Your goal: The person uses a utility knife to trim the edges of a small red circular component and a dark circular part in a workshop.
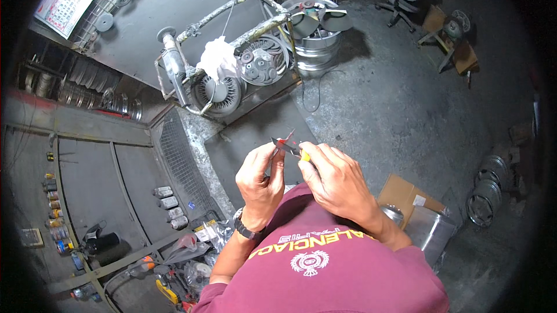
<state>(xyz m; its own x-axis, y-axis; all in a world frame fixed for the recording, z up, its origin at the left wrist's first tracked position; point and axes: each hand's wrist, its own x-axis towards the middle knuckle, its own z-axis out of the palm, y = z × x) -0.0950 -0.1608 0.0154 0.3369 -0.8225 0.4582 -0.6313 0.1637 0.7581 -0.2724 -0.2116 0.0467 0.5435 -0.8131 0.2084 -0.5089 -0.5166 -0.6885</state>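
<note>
Pinching thin dark piece (287,148) in left hand (261,176) and small yellow piece (305,155) in right hand (336,176), near eleven o'clock from maroon shirt (325,249), apparently mid-work, unable to tell done from left.

"What's ahead of the left hand (259,180) and right hand (335,178)?"
"A frame (261,28) with a cloth (219,60) on it, a wheel (316,56) to its right."
"Left?"
"Cans (168,202)."
"Right?"
"Cardboard (397,190), then rims (486,197) farther out."
</note>
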